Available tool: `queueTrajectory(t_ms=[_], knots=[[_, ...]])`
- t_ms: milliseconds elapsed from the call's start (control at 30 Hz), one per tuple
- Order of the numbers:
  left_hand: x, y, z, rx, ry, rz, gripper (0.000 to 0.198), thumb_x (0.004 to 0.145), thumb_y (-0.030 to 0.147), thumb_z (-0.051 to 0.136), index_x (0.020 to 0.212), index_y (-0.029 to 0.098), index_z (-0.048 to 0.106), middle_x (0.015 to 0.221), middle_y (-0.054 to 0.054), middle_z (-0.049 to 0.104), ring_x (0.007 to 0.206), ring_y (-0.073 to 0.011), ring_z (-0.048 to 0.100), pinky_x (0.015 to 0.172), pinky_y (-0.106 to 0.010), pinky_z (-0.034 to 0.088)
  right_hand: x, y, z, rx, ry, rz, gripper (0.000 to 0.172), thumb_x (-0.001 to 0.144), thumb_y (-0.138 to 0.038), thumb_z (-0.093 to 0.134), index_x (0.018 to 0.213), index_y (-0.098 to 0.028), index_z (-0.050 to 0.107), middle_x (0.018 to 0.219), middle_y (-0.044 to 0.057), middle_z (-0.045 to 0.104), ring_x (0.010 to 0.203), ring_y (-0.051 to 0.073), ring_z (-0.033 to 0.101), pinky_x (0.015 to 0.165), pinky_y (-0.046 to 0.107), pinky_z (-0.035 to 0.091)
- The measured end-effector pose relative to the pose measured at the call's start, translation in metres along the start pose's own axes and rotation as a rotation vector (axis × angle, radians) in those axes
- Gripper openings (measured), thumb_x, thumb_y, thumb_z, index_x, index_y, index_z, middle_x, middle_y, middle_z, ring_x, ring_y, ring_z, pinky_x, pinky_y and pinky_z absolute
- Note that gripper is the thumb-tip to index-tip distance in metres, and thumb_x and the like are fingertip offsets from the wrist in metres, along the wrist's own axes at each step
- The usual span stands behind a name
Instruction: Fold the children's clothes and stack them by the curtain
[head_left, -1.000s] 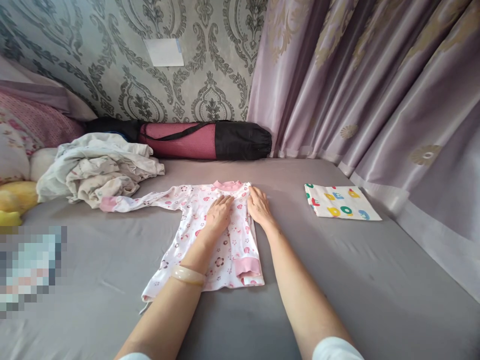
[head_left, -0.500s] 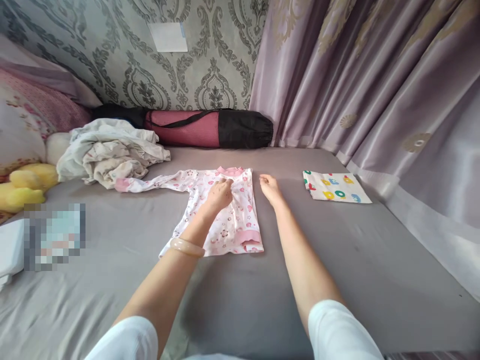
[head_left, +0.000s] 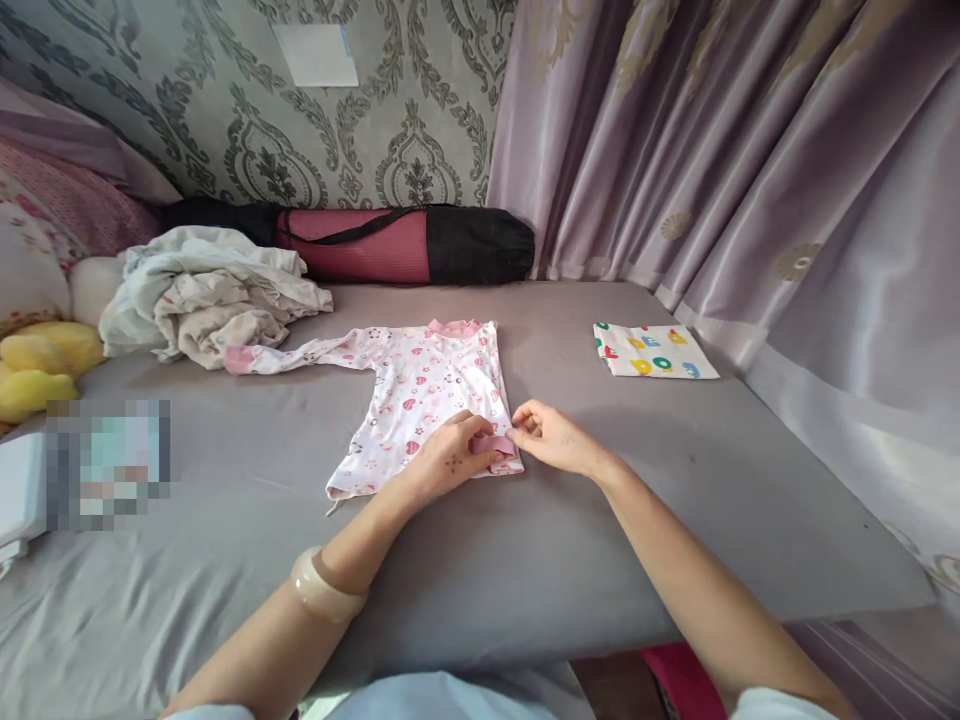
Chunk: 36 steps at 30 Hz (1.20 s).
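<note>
In the frame's centre, a patterned shirt (head_left: pixel 409 400) is spread on a grey sheet (head_left: pixel 592 570). At its lower-right corner, a pink cuff (head_left: pixel 496 445) is held by the left hand (head_left: pixel 448 456); the right hand's (head_left: pixel 562 442) fingers are curled narrow beside it, any pinch being unclear.

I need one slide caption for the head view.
Left hand and right hand at one pink cuff of a patterned shirt on a grey sheet.

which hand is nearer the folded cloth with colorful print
Right. The right hand is left of the folded cloth, toward the person; the left hand is farther left.
</note>
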<state>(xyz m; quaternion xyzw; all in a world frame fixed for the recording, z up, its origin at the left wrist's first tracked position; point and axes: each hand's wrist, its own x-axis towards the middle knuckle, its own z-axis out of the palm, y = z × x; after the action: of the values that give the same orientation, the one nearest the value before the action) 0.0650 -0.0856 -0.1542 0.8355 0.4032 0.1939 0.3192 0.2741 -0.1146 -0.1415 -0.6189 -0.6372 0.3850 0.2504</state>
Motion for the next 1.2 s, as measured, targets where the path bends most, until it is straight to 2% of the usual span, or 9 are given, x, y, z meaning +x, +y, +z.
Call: queueTrajectory(t_ms=[133,267,400,533,700,833,967,1100,1200], knots=[[-0.003,-0.003,0.001,-0.049,0.029,-0.009,0.015,0.086,0.023,0.052,0.089,0.018,0.066,0.086,-0.003,0.061,0.069,-0.012,0.058,0.067,-0.024,0.047,-0.014,-0.001,0.014,-0.046,-0.018,-0.002,0.032,0.08,-0.041,0.064,0.105,-0.023,0.055,0.084,-0.002,0.065,0.067,0.011,0.059,0.061,0.023,0.046],[-0.008,0.0,0.005,-0.033,0.107,0.018,0.028,0.083,0.014,0.047,0.105,0.02,0.063,0.093,-0.002,0.06,0.069,-0.0103,0.058,0.066,-0.022,0.048,-0.018,-0.013,0.027,-0.17,0.11,-0.044,0.025,0.083,-0.026,0.056,0.108,-0.026,0.056,0.083,-0.002,0.066,0.073,0.014,0.062,0.065,0.024,0.045],[-0.014,0.01,0.011,0.243,0.14,0.087,0.034,0.087,0.013,0.04,0.112,0.024,0.06,0.098,-0.004,0.059,0.08,-0.0133,0.061,0.069,-0.023,0.049,-0.027,-0.025,0.033,-0.412,0.283,-0.099,0.027,0.083,-0.016,0.047,0.104,-0.025,0.061,0.096,0.004,0.068,0.083,0.019,0.064,0.07,0.026,0.044],[-0.014,0.015,0.014,0.412,0.082,0.063,0.026,0.09,0.018,0.04,0.102,0.022,0.062,0.09,-0.003,0.058,0.077,-0.015,0.062,0.065,-0.023,0.048,-0.022,-0.021,0.025,-0.39,0.2,-0.119,0.029,0.082,-0.017,0.048,0.104,-0.025,0.065,0.092,0.003,0.069,0.077,0.018,0.064,0.069,0.026,0.045],[-0.011,0.007,0.015,0.409,0.104,0.089,0.021,0.095,0.027,0.042,0.094,0.022,0.062,0.096,-0.005,0.06,0.084,-0.0174,0.063,0.072,-0.027,0.051,0.02,-0.006,0.008,-0.291,0.301,-0.016,0.027,0.087,-0.021,0.044,0.096,-0.02,0.069,0.085,0.004,0.072,0.082,0.018,0.066,0.078,0.027,0.048],[-0.009,0.003,0.019,0.371,0.1,0.305,0.036,0.092,0.012,0.038,0.123,0.017,0.054,0.126,-0.011,0.059,0.116,-0.0221,0.056,0.1,-0.037,0.046,0.061,-0.012,0.013,-0.393,0.298,-0.182,0.038,0.093,-0.02,0.035,0.119,-0.016,0.062,0.122,0.01,0.064,0.112,0.018,0.059,0.098,0.028,0.042],[-0.01,0.001,0.025,0.38,-0.004,0.382,0.052,0.089,0.005,0.033,0.139,0.013,0.044,0.146,-0.013,0.046,0.139,-0.023,0.037,0.115,-0.041,0.033,0.102,-0.023,0.028,-0.494,0.172,-0.249,0.048,0.097,-0.025,0.029,0.142,-0.011,0.042,0.151,0.014,0.039,0.14,0.021,0.033,0.115,0.036,0.025],[-0.016,0.005,0.025,0.376,-0.042,0.331,0.047,0.097,0.024,0.033,0.143,0.016,0.04,0.151,-0.015,0.04,0.142,-0.0248,0.032,0.117,-0.044,0.028,0.142,-0.026,0.038,-0.622,0.19,-0.191,0.061,0.1,-0.037,0.024,0.151,-0.005,0.022,0.16,0.015,0.015,0.148,0.026,0.009,0.119,0.047,0.008],[-0.022,0.007,0.026,0.384,-0.051,0.315,0.053,0.099,0.041,0.032,0.145,0.016,0.038,0.151,-0.018,0.038,0.143,-0.0292,0.029,0.117,-0.048,0.025,0.164,-0.021,0.042,-0.68,0.182,-0.125,0.064,0.1,-0.041,0.023,0.152,-0.003,0.02,0.161,0.016,0.012,0.149,0.026,0.007,0.119,0.045,0.006]])
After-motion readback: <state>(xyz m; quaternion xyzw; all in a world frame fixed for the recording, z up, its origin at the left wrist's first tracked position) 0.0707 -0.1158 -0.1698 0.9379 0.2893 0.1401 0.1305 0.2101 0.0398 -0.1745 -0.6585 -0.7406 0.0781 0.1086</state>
